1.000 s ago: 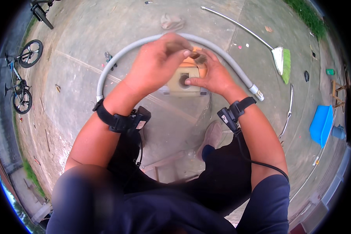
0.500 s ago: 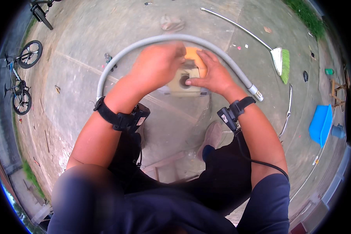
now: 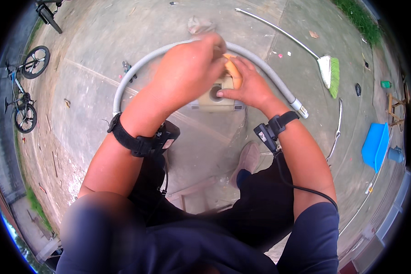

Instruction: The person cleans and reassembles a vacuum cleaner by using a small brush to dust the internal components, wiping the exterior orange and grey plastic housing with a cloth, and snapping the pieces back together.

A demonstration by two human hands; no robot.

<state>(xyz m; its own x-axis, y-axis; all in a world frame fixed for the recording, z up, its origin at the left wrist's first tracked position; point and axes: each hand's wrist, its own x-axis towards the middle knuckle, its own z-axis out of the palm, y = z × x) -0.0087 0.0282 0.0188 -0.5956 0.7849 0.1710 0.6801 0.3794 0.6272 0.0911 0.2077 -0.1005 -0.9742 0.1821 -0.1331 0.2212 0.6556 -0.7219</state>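
Machine (image 3: 214, 105), gripped in your right hand (image 3: 252, 89), now shows less orange top (image 3: 233, 73), your left hand (image 3: 191, 68) having shifted across it, its blurred fingers' hold unclear.

A worn grey concrete floor (image 3: 205, 144) is strewn with a ribbed light-grey hose (image 3: 166, 48) laid in a wide arc, a green-bristled white broom (image 3: 329, 75), a crumpled greyish sheet (image 3: 200, 25) and a bright blue rectangular tub (image 3: 375, 148); a boxy beige-and-orange machine (image 3: 226, 103) is framed by the arc.
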